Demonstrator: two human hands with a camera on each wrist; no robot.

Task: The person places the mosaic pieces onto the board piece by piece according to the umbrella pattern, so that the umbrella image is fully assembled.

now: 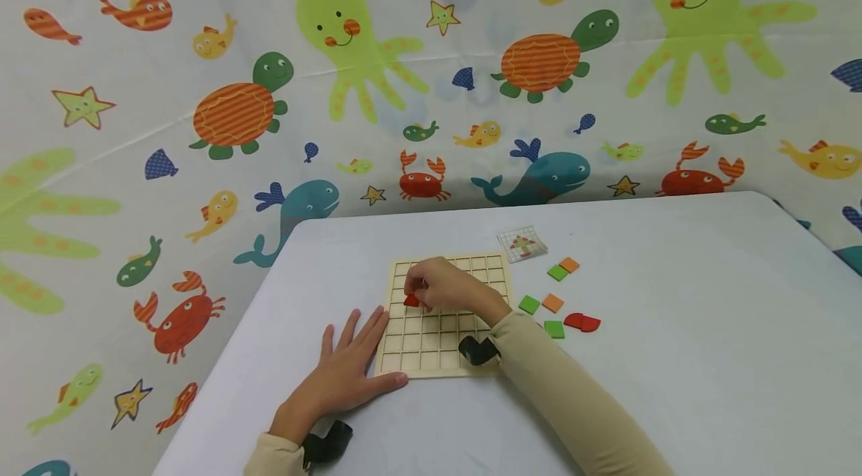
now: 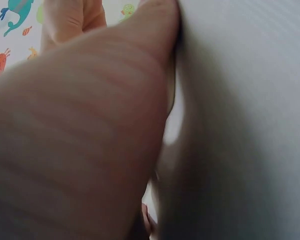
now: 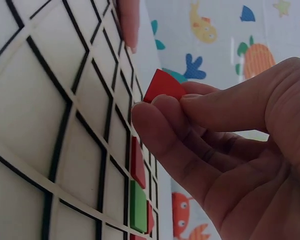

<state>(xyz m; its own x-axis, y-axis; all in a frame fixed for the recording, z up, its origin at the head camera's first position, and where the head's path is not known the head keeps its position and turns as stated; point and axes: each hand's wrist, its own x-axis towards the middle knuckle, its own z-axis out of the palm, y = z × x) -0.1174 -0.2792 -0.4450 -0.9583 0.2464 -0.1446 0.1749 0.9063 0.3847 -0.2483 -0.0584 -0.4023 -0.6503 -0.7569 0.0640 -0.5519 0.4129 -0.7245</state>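
A wooden grid board lies on the white table. Over its left part, my right hand pinches a red tile with one curved side between thumb and fingertips. In the right wrist view the tile is held just off the grid. Beyond it, a green square tile and a red tile sit in cells, with more red partly hidden; the hand covers these in the head view. My left hand rests flat with fingers spread at the board's left side, its thumb by the near left corner.
Right of the board lie loose tiles: green squares, orange squares and two red rounded pieces. A pattern card lies by the board's far right corner. Behind the table hangs a sea-animal cloth.
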